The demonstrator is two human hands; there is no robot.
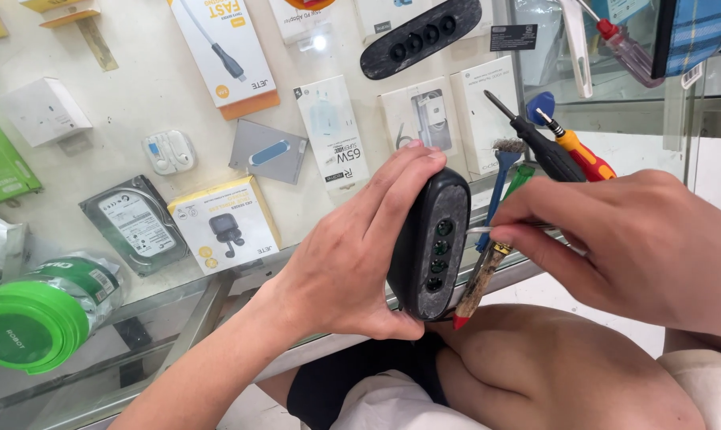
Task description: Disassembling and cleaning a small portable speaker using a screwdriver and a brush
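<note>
Left hand (352, 263) clamped on black oval plastic device (430, 243) over glass counter (177, 310); right hand (639, 247) pinched thin metal tweezers (488, 229) at round ports. Probing step; next move likely needs steady tip.

What stays out of sight

The left hand (352, 263) covers the back of the black device (430, 243), and the right hand (639, 247) hides all but the thin tip of the metal tool (481, 229) it pinches. The green roll (30, 318) and the clear-handled screwdriver (627, 48) are cut off by the picture's edges.
</note>
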